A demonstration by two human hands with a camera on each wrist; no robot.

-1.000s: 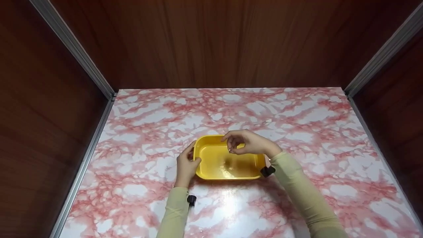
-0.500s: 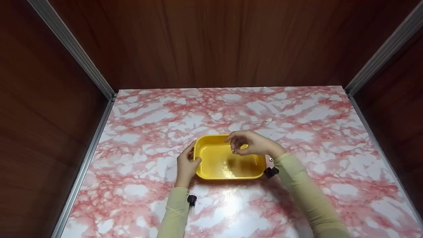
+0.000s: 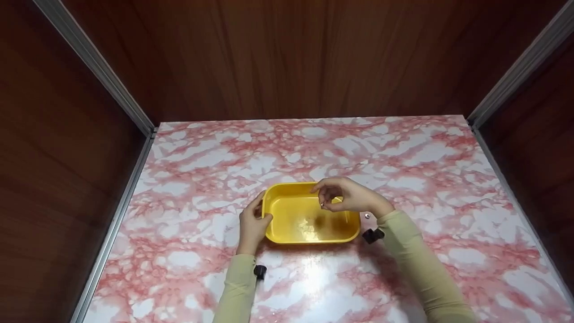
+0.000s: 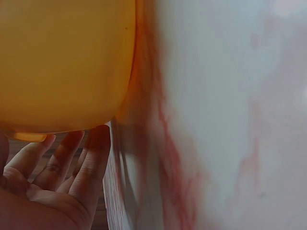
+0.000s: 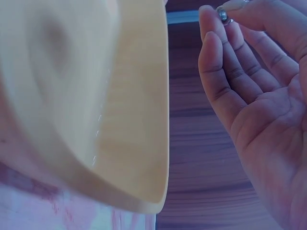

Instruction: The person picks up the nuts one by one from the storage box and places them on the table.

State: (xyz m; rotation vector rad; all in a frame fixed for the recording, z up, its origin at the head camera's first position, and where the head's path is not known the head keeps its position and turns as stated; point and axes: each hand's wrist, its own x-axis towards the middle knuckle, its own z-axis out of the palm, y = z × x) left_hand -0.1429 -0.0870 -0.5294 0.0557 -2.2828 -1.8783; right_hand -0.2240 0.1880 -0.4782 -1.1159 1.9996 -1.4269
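A yellow rectangular plastic tub (image 3: 291, 224) stands on the table. My left hand (image 3: 253, 224) grips its left end, thumb over the rim and fingers along the outside wall; in the left wrist view those fingers (image 4: 91, 167) rest against the tub's underside edge. Over the tub's right part, my right hand (image 3: 347, 195) pinches a small shiny silver metal piece (image 5: 223, 16) between thumb and fingertip. Its exact kind is too small to tell. Another small shiny round piece (image 3: 367, 216) lies on the table just right of the tub.
The table (image 3: 188, 188) has a red and white marbled top. Dark wood panels (image 3: 287, 58) with grey metal corner strips enclose its back and sides. A black wrist camera (image 3: 373, 235) sits near the tub's right corner, another (image 3: 260, 271) on the left sleeve.
My right hand has drifted right above the tub, still pinching the small metal piece. The round piece on the table has come into fuller view. My left hand keeps its place.
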